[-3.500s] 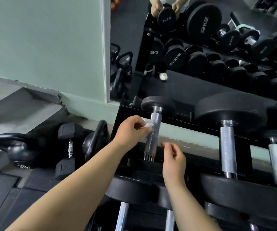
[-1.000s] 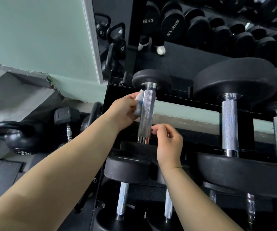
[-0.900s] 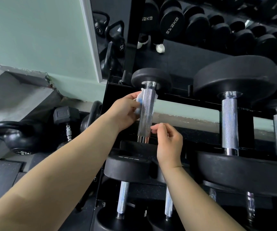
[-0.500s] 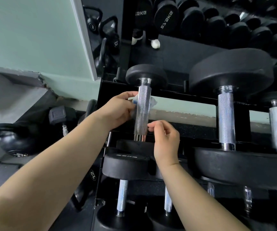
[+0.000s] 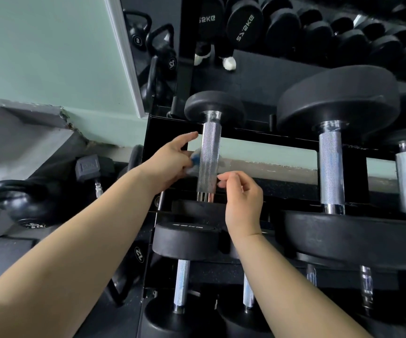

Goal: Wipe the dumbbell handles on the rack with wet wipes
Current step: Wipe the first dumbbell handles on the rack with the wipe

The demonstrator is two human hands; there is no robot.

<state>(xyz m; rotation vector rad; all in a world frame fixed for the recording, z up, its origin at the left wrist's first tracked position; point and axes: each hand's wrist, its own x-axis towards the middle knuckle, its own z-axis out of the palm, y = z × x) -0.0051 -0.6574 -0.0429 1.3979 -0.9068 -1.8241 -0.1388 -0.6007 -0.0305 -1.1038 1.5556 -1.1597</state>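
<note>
Since half a second ago the wet wipe [image 5: 195, 160] has slid a little lower on the knurled dumbbell handle [image 5: 209, 152], and the left hand's forefinger has straightened upward. The left hand [image 5: 170, 164] presses the wipe against the handle's left side with its curled lower fingers; a pale bit of the wipe shows just past the handle's right edge. The right hand [image 5: 242, 200] is curled, thumb and forefinger pinched together and touching the handle's lower right edge; whether they hold an end of the wipe I cannot tell, since that spot is blurred. The handle belongs to the leftmost dumbbell on the top tier of the black rack [image 5: 162, 130], standing on end between its rubber heads. Just beside it to the right stands a larger dumbbell [image 5: 331, 167]. A kettlebell [image 5: 14, 203] and a hex dumbbell [image 5: 92, 167] sit on the floor to the left.
</note>
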